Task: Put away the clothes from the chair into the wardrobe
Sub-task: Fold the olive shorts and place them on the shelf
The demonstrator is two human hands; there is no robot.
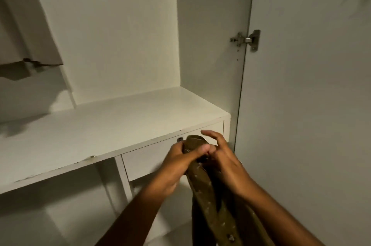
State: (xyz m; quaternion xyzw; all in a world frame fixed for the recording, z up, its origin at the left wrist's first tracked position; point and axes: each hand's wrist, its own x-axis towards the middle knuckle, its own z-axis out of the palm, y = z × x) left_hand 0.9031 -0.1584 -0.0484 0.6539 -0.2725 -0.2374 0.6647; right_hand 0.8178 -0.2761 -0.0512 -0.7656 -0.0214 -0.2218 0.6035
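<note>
I hold an olive-brown garment (208, 195) with small pale dots in front of the open white wardrobe (124, 45). My left hand (178, 163) grips its bunched top end, thumb pressed over the fabric. My right hand (222, 155) pinches the same end from the right, with the index finger raised and stretched out. The rest of the garment hangs down between my forearms and leaves the view at the bottom. Both hands hover just in front of a small drawer (152, 157) under the wide shelf (100, 131).
The wardrobe door (311, 105) stands open on the right, held by a metal hinge (246, 40). A pale garment (26, 31) hangs at the upper left inside. Below the shelf are open compartments (70, 205) split by a vertical divider.
</note>
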